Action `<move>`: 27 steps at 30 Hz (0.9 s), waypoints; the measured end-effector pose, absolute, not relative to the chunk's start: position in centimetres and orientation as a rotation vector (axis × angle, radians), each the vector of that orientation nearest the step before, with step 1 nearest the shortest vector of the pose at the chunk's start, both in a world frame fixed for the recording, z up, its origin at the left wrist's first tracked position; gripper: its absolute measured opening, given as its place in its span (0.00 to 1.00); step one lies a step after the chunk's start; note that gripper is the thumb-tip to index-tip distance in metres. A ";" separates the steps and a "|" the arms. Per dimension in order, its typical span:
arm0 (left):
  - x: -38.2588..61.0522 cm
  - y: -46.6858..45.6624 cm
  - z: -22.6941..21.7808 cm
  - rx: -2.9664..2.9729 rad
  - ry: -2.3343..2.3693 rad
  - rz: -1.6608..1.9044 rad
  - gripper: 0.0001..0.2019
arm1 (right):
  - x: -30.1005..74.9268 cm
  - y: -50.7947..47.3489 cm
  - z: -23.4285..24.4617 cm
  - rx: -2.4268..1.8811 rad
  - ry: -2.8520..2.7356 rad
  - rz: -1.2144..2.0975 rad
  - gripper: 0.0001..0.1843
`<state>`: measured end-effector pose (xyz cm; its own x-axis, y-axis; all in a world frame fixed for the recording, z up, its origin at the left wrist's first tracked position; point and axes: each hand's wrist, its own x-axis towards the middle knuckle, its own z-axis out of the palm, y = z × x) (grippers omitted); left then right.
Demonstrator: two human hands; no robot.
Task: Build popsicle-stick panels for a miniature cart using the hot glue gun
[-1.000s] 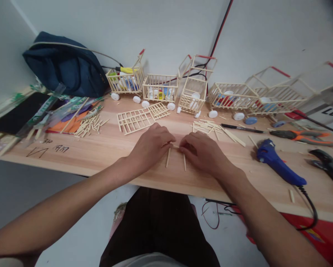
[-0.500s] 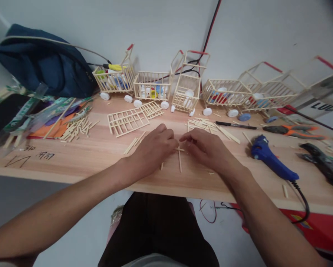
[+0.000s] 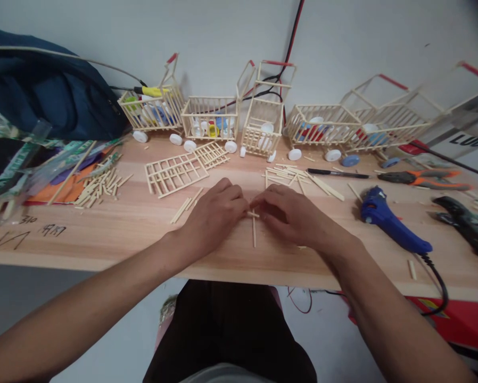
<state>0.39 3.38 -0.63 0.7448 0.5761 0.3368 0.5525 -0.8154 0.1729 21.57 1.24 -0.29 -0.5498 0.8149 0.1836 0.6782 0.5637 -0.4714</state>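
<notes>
My left hand (image 3: 215,215) and my right hand (image 3: 289,215) rest side by side on the wooden table (image 3: 135,229), fingertips meeting over a small assembly of thin wooden sticks (image 3: 254,229). Both hands have their fingers curled and pinched on a short cross stick at about the middle. One longer stick points from it toward me. The other sticks of the assembly are hidden under my fingers. A flat stick lattice panel (image 3: 175,173) lies just beyond my left hand. A loose pile of sticks (image 3: 295,178) lies beyond my right hand.
Several stick-built carts (image 3: 211,119) with white bottle-cap wheels line the wall. A blue glue gun (image 3: 390,223) with a black cord lies right of my hands, with orange pliers (image 3: 426,181) and a black pen (image 3: 337,173) behind. A dark blue bag (image 3: 51,96) and cut sticks (image 3: 99,186) sit left.
The view has shifted, so the table things sit lower left in the frame. My hands have stayed together on the sticks; only one long stick now shows below my fingers instead of two.
</notes>
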 end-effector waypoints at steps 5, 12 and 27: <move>0.3 3.5 -0.6 2.858 0.953 0.586 0.10 | 21.8 1.2 -0.2 -1.234 -2.408 0.487 0.13; 0.5 3.5 -0.5 2.836 1.034 0.543 0.09 | 21.7 1.1 0.0 -1.217 -2.412 0.517 0.14; 0.5 3.6 -0.4 2.851 1.045 0.531 0.10 | 20.7 -1.7 0.9 -1.409 -2.221 0.128 0.19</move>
